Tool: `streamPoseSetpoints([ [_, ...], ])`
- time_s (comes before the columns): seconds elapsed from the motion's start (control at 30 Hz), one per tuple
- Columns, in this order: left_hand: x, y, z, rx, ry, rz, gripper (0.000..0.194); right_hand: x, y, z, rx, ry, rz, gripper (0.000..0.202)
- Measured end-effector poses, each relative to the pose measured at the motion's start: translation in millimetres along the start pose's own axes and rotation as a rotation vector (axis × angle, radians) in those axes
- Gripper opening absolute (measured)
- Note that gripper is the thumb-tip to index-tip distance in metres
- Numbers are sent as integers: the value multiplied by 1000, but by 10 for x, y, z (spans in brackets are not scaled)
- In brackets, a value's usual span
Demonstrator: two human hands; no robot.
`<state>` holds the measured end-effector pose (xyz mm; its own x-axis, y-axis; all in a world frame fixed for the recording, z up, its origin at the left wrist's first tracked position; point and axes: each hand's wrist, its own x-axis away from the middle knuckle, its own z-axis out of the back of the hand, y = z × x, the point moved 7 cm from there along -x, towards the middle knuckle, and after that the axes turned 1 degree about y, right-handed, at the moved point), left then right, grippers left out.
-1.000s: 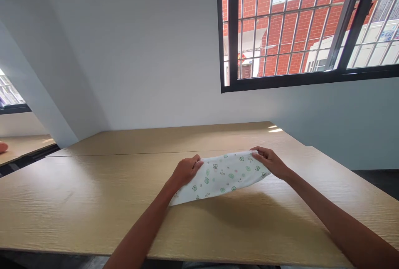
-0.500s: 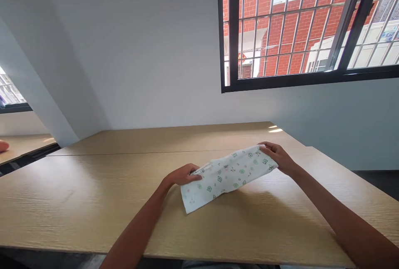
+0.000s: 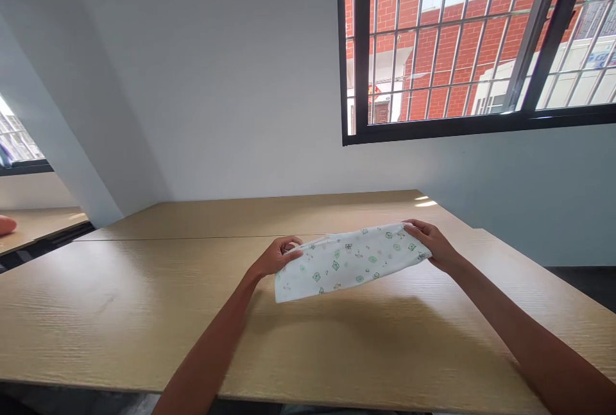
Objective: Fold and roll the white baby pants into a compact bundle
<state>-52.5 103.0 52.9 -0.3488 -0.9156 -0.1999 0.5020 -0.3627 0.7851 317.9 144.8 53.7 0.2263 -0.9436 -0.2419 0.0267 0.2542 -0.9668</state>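
A folded white cloth [image 3: 353,260] with small green and pink prints is held above the table, stretched lengthwise between both hands. My left hand [image 3: 279,256] is closed on its upper left corner, thumb in front and fingers behind. At the raised right end, my right hand [image 3: 429,242] pinches the other corner, again with the thumb on the near side. Loose layers show along the top edge near my left hand. The cloth's back side is hidden, and its lower left corner hangs free. Whether it is a garment or a plain cloth, I cannot tell.
The wide wooden table [image 3: 144,312] has a seam across its far part and shadows under the cloth. Beyond stand a pale wall [image 3: 240,81] and a barred window [image 3: 447,49]. A reddish object [image 3: 6,225] lies on another surface at far left.
My left hand has risen and moved slightly left, lifting the cloth's left end, so the cloth lies more level and further off the table. My right hand has barely moved.
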Motion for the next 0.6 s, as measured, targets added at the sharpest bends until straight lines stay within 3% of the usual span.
streamPoseSetpoints([
  [0.2,63,110,11,128,-99,-47,48,17,-46,19,-46,21,-12,44],
  [0.37,46,57,8,30,-92,-6,46,26,-67,25,-77,30,-18,45],
  [0.5,17,-42,-6,-92,-96,-1,34,43,-106,10,-35,35,-15,48],
  [0.6,-8,-94,14,-114,-75,-10,39,58,-153,10,-31,53,-8,47],
])
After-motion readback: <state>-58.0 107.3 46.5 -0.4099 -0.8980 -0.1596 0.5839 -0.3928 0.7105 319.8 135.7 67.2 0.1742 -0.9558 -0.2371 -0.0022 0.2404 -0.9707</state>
